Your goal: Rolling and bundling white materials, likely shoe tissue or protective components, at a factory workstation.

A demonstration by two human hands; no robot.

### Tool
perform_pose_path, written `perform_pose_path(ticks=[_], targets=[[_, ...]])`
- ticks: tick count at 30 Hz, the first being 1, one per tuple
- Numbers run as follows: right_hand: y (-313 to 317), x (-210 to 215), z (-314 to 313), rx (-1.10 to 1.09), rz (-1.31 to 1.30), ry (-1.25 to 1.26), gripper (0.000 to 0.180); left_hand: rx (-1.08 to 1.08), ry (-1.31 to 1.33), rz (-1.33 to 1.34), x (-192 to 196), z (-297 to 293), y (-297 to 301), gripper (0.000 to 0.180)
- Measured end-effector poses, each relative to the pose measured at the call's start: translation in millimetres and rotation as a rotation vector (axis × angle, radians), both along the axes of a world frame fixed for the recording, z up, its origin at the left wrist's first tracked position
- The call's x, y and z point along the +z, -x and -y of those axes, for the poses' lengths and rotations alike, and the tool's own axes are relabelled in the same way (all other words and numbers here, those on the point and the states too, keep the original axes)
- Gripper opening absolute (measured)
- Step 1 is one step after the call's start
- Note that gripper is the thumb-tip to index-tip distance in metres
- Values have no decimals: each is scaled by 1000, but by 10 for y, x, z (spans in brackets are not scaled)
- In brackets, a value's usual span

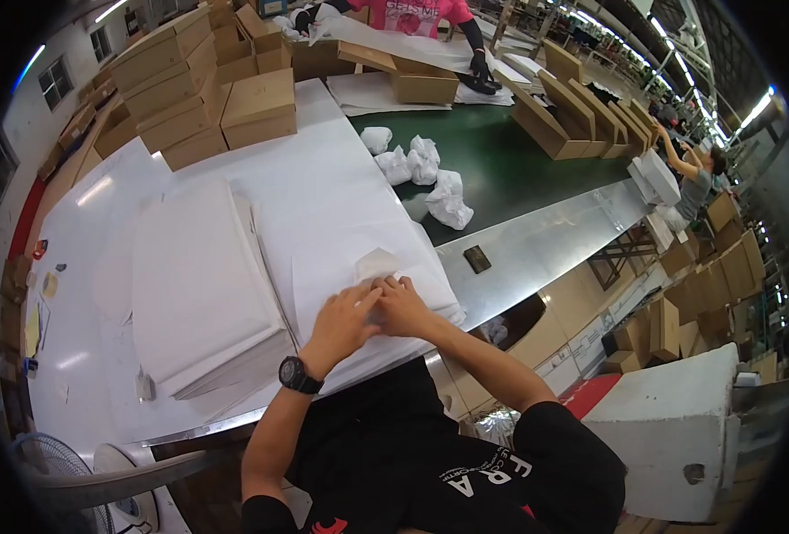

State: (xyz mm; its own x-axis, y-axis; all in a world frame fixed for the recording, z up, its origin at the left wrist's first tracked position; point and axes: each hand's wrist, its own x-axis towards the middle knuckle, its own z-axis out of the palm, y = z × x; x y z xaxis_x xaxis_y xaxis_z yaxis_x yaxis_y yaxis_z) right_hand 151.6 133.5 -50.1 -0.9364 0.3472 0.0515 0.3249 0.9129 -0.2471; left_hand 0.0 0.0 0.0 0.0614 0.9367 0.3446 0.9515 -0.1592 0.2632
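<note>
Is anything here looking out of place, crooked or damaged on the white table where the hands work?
Nothing stands out. Both hands press a sheet of white paper whose corner is folded up, beside a neat paper stack.

paper stack left of hands, conveyor belt behind

Brown cardboard boxes stacked in tiers at the table's far left corner, closed, flat rectangular. One lidded brown box sits apart, just right of the stack. Open brown boxes in a row along the green belt's far right side, lids up. More brown cartons piled on the floor at right. No readable screens or signs.
</note>
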Motion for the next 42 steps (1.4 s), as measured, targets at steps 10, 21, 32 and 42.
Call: perform_pose_path(ticks=[10, 21, 32, 42], targets=[[-433, 147, 123, -52, -227, 280, 53, 51, 7, 335, -502, 202, 100, 59], [249, 515, -296, -226, 113, -82, 45, 245, -148, 61, -730, -149, -73, 47], [207, 322, -657, 9, -37, 291, 51, 187, 538, 104, -342, -660, 618, 61], [162, -217, -137, -75, -293, -296, 43, 462, 91, -74, -656, -387, -185, 43]])
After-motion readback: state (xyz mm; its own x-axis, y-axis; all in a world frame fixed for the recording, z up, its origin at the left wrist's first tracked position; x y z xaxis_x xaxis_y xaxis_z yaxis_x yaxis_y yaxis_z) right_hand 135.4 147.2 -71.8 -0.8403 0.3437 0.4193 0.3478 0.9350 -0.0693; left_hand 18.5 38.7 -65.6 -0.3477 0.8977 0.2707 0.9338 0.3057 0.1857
